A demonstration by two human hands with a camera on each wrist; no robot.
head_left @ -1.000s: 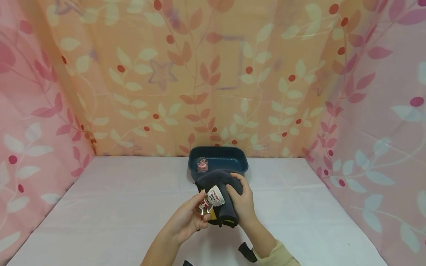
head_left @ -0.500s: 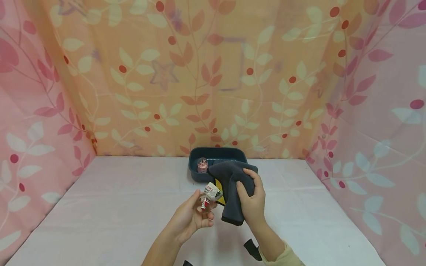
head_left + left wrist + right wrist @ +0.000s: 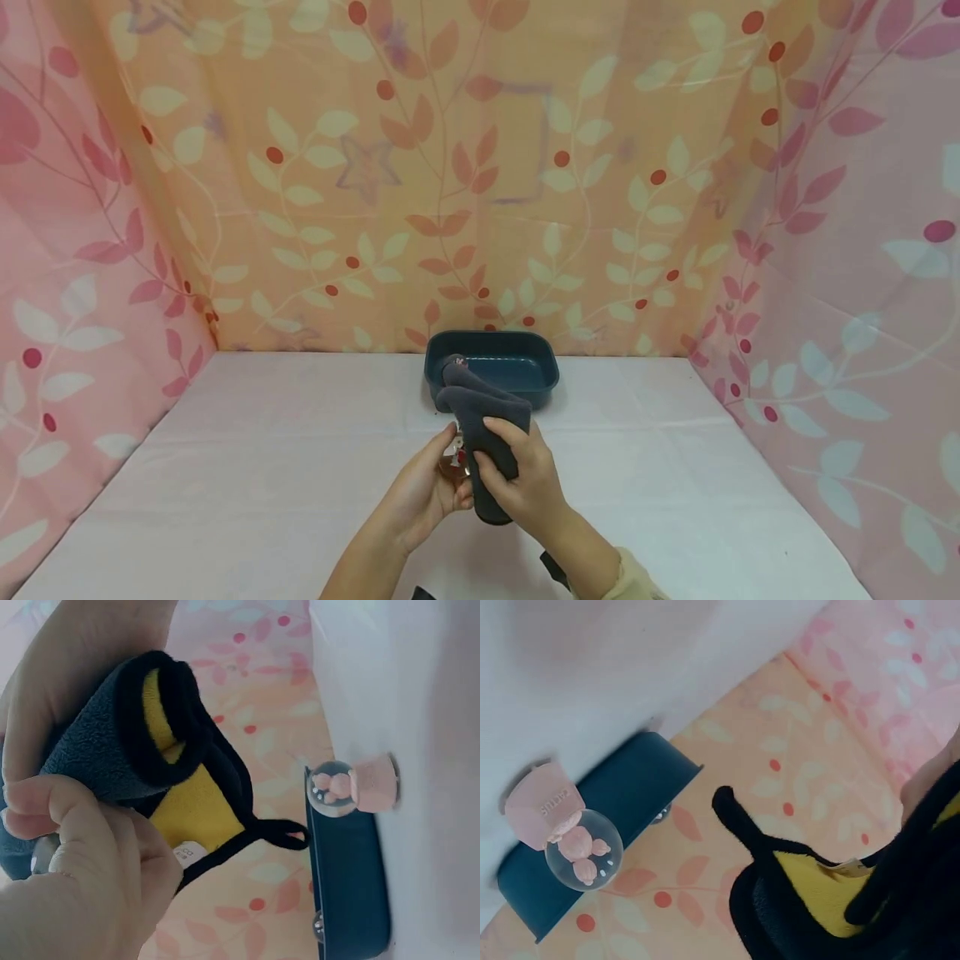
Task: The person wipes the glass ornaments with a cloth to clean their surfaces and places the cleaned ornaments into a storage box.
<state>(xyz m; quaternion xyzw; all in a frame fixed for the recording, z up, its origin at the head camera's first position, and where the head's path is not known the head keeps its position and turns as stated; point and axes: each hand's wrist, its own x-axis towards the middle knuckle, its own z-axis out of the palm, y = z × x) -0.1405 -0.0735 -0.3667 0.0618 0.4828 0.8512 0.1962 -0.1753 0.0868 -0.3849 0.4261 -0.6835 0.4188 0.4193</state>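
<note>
My left hand (image 3: pixel 420 492) grips a small snow globe (image 3: pixel 456 460) with a red-and-white figure inside its clear ball. My right hand (image 3: pixel 534 483) holds a folded cleaning cloth (image 3: pixel 487 407) with its thumb and fingers curled round it. The cloth is dark grey outside and yellow inside, with black edging and a hanging loop (image 3: pixel 285 834). It lies against the globe in the head view and covers the globe's white base. In the left wrist view, fingers and cloth hide nearly all of this globe.
A dark blue tray (image 3: pixel 536 392) stands at the back of the white table (image 3: pixel 300 467). In front of it stands a pink-based snow globe (image 3: pixel 547 806), hidden in the head view. Another globe (image 3: pixel 319 926) shows above the tray's rim. Patterned curtains (image 3: pixel 315 208) surround the table.
My right hand first swings the cloth right, away from the globe, then brings it back left over the globe's base. My left hand keeps its grip with little movement.
</note>
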